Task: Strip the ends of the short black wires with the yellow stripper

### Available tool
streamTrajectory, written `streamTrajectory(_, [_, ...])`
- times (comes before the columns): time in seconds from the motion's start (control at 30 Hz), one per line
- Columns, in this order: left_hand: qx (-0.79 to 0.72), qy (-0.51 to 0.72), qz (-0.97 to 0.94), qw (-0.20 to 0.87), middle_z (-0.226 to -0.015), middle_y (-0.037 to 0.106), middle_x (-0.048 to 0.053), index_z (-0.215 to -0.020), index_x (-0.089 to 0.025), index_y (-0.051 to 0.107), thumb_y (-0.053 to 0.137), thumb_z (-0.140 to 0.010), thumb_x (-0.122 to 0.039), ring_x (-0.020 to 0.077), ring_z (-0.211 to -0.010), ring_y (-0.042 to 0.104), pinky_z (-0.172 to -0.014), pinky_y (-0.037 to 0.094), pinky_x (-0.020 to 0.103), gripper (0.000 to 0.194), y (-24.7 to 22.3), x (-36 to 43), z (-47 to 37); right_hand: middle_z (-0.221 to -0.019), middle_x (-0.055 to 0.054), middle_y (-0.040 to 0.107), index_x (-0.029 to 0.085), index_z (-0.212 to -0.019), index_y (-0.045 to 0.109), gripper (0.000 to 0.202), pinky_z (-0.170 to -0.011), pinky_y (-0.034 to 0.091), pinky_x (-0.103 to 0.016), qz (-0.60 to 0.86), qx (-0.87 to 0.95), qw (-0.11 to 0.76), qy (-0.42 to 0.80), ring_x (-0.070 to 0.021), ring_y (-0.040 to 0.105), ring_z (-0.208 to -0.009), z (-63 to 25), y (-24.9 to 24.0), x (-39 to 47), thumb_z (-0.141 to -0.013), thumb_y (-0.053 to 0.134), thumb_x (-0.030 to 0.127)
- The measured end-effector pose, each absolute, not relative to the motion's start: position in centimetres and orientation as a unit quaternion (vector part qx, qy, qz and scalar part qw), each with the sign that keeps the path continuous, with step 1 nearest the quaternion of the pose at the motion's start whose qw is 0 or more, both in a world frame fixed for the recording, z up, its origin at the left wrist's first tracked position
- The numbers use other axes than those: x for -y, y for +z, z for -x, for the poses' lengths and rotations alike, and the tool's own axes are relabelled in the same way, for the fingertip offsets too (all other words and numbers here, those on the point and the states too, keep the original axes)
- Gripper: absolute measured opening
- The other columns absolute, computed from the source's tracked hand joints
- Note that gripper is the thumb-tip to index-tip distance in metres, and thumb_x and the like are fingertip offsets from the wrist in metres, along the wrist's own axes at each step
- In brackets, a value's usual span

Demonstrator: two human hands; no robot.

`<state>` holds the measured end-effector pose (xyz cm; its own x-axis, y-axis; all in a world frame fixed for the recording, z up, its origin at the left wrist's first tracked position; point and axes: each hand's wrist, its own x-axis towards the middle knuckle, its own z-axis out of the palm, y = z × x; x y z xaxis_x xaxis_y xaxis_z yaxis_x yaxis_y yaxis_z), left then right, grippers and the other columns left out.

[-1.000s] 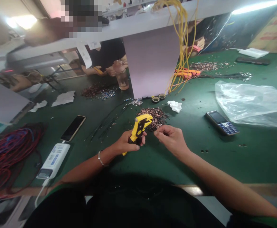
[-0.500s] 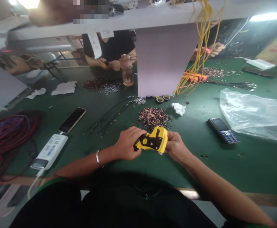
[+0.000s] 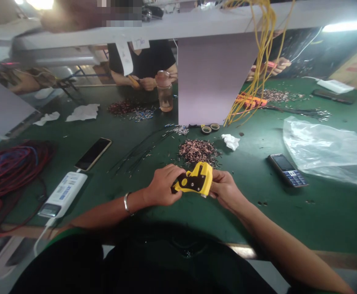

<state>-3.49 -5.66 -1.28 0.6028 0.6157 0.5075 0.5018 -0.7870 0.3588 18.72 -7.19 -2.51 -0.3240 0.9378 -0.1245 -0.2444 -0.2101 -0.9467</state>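
My left hand (image 3: pixel 166 185) is closed round the handles of a yellow and black wire stripper (image 3: pixel 193 183), held just above the green table. At the tool's head, on its right side, the fingers of my right hand (image 3: pixel 225 188) are pinched together. Whatever lies between those fingertips is hidden by the tool and too small to make out. Directly beyond the stripper is a pile of short copper-coloured and black wire pieces (image 3: pixel 198 151). Thin black wires (image 3: pixel 138 151) lie spread to the left of that pile.
A phone (image 3: pixel 93 154) joins a white power bank (image 3: pixel 63 194) at left, near coiled red and blue wires (image 3: pixel 16 171). To the right are a keypad phone (image 3: pixel 288 170) and a clear plastic bag (image 3: pixel 328 147). Behind stand a bottle (image 3: pixel 165 96), a panel (image 3: pixel 211 81) and co-workers' hands.
The wire stripper has shifted slightly left, with my right hand following beside it. My left hand keeps its hold on the handles.
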Motion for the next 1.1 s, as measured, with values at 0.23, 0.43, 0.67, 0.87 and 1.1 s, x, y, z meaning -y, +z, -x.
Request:
streamTrajectory(0.23, [-0.32,0.321,-0.888,0.08,-0.083,0.067,0.005,-0.105,-0.017,0.055,0.054,-0.067,-0.019,0.0187,-0.071,0.06,-0.065,0.05,0.032,0.038,-1.9,5.7,3.6,-0.045,0.002,0.058,0.017,-0.06,0.066,0.03,-0.035,0.025,-0.02,0.397,0.454,0.428,0.673,-0.0058,0.039,-0.037,-18.5,-1.9,7.2,-0.064,0.083,0.041])
streamTrajectory(0.43, [-0.328,0.325,-0.884,0.073,-0.078,0.067,0.004,-0.103,-0.017,0.056,0.054,-0.069,-0.022,0.0182,-0.066,0.061,-0.062,0.05,0.032,0.034,-2.2,5.7,3.6,-0.045,0.003,0.056,0.017,-0.062,0.067,0.032,-0.035,0.024,-0.02,0.4,0.454,0.425,0.673,-0.0051,0.037,-0.036,-18.5,-1.6,7.3,-0.065,0.082,0.044])
streamTrajectory(0.67, [-0.328,0.338,-0.88,0.066,-0.075,0.067,0.004,-0.1,-0.017,0.056,0.053,-0.07,-0.022,0.0175,-0.062,0.061,-0.06,0.048,0.031,0.03,-2.4,5.8,3.6,-0.043,0.004,0.055,0.016,-0.062,0.067,0.032,-0.035,0.022,-0.02,0.411,0.45,0.416,0.675,-0.0046,0.034,-0.035,-18.4,-0.9,7.3,-0.064,0.082,0.044])
streamTrajectory(0.87, [-0.36,0.319,-0.869,0.116,-0.063,0.06,-0.001,-0.084,-0.019,0.056,0.054,-0.068,-0.021,0.014,-0.054,0.056,-0.056,0.044,0.026,0.016,-2.9,5.9,3.6,-0.044,0.004,0.055,0.016,-0.062,0.066,0.028,-0.035,0.022,-0.02,0.417,0.452,0.41,0.673,-0.0045,0.035,-0.035,-18.4,-0.9,7.3,-0.064,0.081,0.04])
streamTrajectory(1.1, [-0.408,0.3,-0.755,0.417,-0.067,0.06,-0.001,-0.083,-0.016,0.059,0.059,-0.07,-0.021,0.011,-0.058,0.053,-0.058,0.044,0.025,0.014,-1.4,5.3,3.4,-0.047,0.003,0.058,0.017,-0.069,0.071,0.02,-0.036,0.024,-0.021,0.429,0.466,0.425,0.647,-0.0055,0.038,-0.037,-18.7,-1.5,7.0,-0.069,0.079,0.036])
